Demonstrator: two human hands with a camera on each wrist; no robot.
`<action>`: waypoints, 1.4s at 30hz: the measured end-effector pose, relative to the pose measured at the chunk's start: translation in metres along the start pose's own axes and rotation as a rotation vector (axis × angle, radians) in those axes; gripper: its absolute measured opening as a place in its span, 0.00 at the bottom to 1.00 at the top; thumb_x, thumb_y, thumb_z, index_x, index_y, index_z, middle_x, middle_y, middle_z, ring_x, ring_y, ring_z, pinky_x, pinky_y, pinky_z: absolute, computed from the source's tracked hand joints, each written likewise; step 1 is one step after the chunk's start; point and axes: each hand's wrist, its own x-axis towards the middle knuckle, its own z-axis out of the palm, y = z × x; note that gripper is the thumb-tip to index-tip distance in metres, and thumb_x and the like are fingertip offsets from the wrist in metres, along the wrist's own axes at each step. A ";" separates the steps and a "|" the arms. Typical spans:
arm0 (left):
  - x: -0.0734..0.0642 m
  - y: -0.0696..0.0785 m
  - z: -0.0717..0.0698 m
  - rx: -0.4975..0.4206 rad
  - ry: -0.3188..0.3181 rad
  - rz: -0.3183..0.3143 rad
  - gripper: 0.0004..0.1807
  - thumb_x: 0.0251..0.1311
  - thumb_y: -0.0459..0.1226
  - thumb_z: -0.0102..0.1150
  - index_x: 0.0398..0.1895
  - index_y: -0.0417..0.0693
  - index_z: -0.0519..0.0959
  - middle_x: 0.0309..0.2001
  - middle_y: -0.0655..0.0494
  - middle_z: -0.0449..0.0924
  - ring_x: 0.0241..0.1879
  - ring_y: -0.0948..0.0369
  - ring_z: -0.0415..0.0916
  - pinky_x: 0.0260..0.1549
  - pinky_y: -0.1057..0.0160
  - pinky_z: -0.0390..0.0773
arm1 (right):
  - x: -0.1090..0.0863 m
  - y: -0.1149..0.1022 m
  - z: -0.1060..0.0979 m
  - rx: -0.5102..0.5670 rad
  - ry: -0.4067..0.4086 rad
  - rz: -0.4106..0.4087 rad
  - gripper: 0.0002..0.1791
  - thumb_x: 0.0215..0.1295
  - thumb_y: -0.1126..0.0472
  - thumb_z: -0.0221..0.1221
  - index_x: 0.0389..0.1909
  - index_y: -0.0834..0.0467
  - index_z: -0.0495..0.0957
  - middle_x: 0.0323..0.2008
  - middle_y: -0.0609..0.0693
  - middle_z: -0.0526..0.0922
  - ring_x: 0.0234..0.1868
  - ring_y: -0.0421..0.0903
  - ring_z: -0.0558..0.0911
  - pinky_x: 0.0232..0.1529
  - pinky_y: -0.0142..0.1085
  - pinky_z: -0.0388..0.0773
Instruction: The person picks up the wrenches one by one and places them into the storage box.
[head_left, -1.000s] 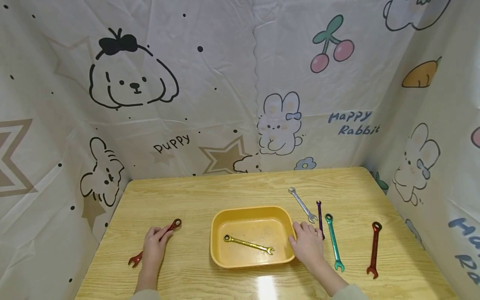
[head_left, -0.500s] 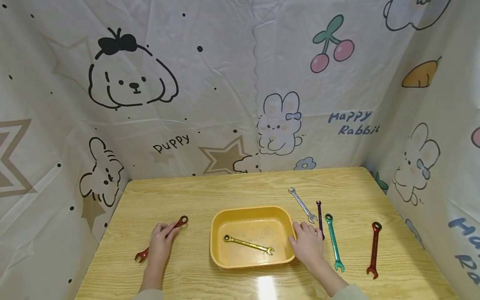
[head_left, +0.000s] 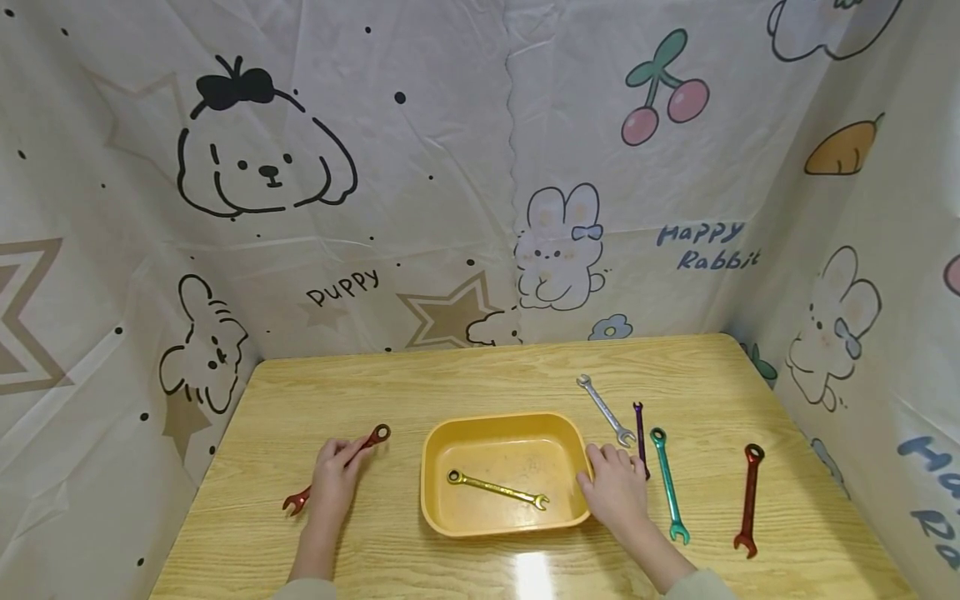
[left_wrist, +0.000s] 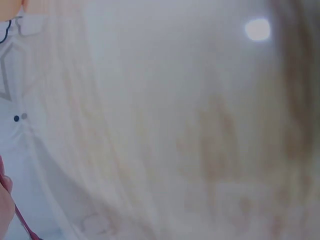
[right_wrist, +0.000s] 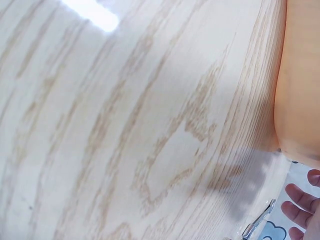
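The left hand pinches the red wrench round its shaft, to the left of the tray and apart from it. The wrench slants: its ring end points away from the person and rightward, on the tray's side, while its forked end sticks out at the hand's near left. Whether it touches the bench, I cannot tell. The tray's long axis runs left to right, so its short left wall faces the wrench, and the left hand is much the nearer to it. The right hand is at the tray's right rim, gripping or merely resting there; I cannot tell. Inside, the yellow wrench lies nearly lengthwise, ring end left.
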 end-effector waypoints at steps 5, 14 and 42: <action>0.003 0.008 0.003 0.008 -0.001 0.044 0.12 0.42 0.28 0.67 0.35 0.39 0.84 0.30 0.50 0.71 0.28 0.60 0.66 0.22 0.64 0.69 | 0.000 0.000 0.000 0.002 0.004 0.001 0.20 0.58 0.54 0.54 0.49 0.59 0.73 0.44 0.57 0.75 0.48 0.58 0.71 0.52 0.56 0.58; 0.009 0.025 0.008 -0.009 0.003 0.109 0.12 0.42 0.28 0.67 0.34 0.41 0.85 0.29 0.51 0.71 0.28 0.61 0.66 0.22 0.65 0.69 | 0.000 0.000 -0.001 0.006 0.002 -0.006 0.18 0.58 0.54 0.55 0.48 0.58 0.73 0.43 0.57 0.75 0.47 0.58 0.71 0.52 0.56 0.58; 0.016 0.081 0.026 -0.056 -0.078 0.193 0.10 0.44 0.31 0.67 0.34 0.43 0.85 0.29 0.53 0.70 0.30 0.61 0.66 0.26 0.63 0.70 | 0.000 0.000 0.000 -0.009 -0.001 -0.004 0.19 0.58 0.53 0.54 0.49 0.58 0.73 0.44 0.57 0.74 0.47 0.58 0.71 0.52 0.56 0.58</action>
